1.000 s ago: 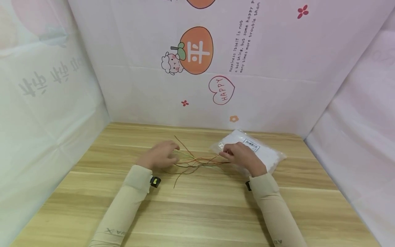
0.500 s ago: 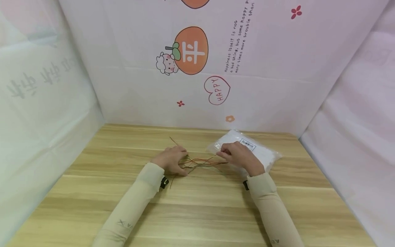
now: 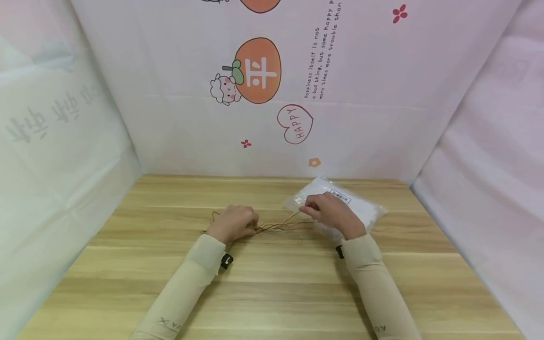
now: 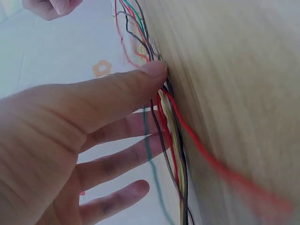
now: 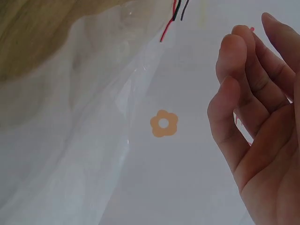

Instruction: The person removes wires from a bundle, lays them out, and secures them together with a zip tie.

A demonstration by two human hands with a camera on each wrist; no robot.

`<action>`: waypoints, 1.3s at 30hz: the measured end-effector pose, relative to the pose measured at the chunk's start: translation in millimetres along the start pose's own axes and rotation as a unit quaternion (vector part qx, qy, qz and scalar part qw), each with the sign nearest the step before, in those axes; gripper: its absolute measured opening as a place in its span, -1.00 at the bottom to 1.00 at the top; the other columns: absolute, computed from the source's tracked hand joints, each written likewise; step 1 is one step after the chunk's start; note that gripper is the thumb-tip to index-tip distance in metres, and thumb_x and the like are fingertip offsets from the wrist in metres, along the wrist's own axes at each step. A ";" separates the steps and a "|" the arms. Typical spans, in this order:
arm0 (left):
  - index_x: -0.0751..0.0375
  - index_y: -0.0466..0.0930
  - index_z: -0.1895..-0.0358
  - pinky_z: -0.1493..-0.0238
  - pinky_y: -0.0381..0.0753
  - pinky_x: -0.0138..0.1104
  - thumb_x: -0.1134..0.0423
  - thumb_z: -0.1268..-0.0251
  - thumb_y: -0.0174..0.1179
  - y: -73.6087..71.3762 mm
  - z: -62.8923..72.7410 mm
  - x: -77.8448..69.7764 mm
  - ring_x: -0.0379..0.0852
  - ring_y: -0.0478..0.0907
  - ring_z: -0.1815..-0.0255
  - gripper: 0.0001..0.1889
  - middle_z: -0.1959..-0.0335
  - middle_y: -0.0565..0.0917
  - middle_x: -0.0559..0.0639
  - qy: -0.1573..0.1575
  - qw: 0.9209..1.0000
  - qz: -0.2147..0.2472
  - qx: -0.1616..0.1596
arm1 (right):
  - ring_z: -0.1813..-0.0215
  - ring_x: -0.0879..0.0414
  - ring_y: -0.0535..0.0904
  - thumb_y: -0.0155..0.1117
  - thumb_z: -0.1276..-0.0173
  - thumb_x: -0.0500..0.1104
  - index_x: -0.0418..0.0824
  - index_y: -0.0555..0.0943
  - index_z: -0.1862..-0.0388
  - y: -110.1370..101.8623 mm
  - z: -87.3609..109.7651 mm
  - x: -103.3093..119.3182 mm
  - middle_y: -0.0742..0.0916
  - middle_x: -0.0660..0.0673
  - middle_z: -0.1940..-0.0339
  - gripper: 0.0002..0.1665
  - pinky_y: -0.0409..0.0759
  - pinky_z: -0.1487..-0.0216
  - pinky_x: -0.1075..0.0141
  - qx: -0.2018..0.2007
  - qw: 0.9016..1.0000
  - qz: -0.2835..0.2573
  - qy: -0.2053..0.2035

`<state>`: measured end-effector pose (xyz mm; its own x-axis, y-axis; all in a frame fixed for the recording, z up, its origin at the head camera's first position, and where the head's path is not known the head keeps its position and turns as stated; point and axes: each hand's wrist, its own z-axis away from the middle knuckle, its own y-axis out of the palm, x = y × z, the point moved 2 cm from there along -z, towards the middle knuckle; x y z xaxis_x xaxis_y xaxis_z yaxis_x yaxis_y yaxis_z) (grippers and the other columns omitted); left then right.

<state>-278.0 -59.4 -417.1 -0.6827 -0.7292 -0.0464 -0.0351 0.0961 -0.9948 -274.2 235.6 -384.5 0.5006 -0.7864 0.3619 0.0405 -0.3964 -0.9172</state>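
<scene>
A loose bundle of thin coloured wires [image 3: 276, 227] lies across the wooden table between both hands. In the left wrist view the wires [image 4: 176, 154] are red, black, yellow, green and grey. My left hand [image 3: 235, 222] pinches the bundle around its left part, the thumb [image 4: 117, 91] laid over it and the other fingers spread behind. My right hand [image 3: 333, 215] hovers over a clear plastic bag [image 3: 363, 208] with white contents and a barcode label. Its fingers [image 5: 232, 51] are loosely bent, with no wire seen between them; one wire tip ends close by in the head view.
The wooden table [image 3: 272, 293] is bounded at the back by a white printed cloth [image 3: 361, 132] and at the sides by more white cloth. The bag lies towards the table's back right.
My left hand has moved right along the wires and its fingers have drawn together on them, gathering their spread left ends. The right hand has barely moved. The head view has shifted slightly.
</scene>
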 end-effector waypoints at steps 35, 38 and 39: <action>0.05 0.71 0.15 0.19 0.58 -0.22 0.11 -0.37 0.43 5.7 -0.1 6.1 -0.16 0.49 0.26 -0.85 0.20 0.66 -0.09 -0.048 0.996 0.058 0.043 | 0.39 0.01 0.51 0.17 -0.12 -0.34 -0.02 0.63 0.79 1.9 8.7 -28.5 0.67 -0.04 0.54 -0.63 0.52 0.38 -0.05 0.016 0.975 0.128 0.179; 0.06 0.71 0.13 0.16 0.59 -0.21 0.12 -0.38 0.42 5.2 0.2 5.5 -0.15 0.49 0.25 -0.85 0.19 0.66 -0.08 -0.047 0.996 0.058 0.043 | 0.40 0.01 0.48 0.16 -0.09 -0.37 -0.02 0.51 0.85 6.3 7.3 -29.0 0.60 -0.03 0.61 -0.60 0.50 0.40 -0.03 0.012 0.975 0.131 0.181; 0.07 0.71 0.13 0.15 0.59 -0.21 0.12 -0.38 0.41 5.0 0.5 5.3 -0.15 0.49 0.24 -0.85 0.19 0.66 -0.08 -0.046 0.996 0.058 0.043 | 0.41 0.02 0.46 0.17 -0.08 -0.38 0.00 0.46 0.86 7.9 6.8 -28.9 0.56 -0.01 0.63 -0.58 0.47 0.40 0.00 0.014 0.974 0.132 0.182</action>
<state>-281.4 -63.1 -422.3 -0.6088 -0.7759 -0.1654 0.1059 0.1271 -0.9862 -282.4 258.5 -403.3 0.1580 -0.9770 0.1432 -0.0227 -0.1486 -0.9886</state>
